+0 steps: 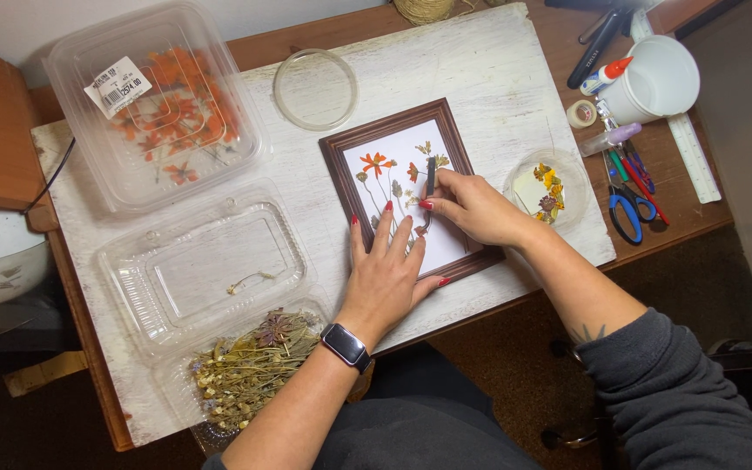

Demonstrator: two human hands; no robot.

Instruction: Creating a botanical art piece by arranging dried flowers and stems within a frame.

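A dark brown picture frame (338, 157) lies on a white painted board (498, 78), holding white paper with pressed orange flowers (374, 162) and small leaves. My left hand (386, 271) rests flat on the frame's lower part, fingers spread, a dark watch on the wrist. My right hand (476, 207) pinches black tweezers (431, 174) whose tip sits over the paper near the pressed leaves.
Clear plastic clamshell boxes lie left: one with orange petals (176, 113), an open one (211, 270), one with dried stems (250, 365). A round clear lid (315, 89), a dish of pressed flowers (547, 187), blue scissors (627, 209), a white mug (659, 78), pens and a ruler surround the board.
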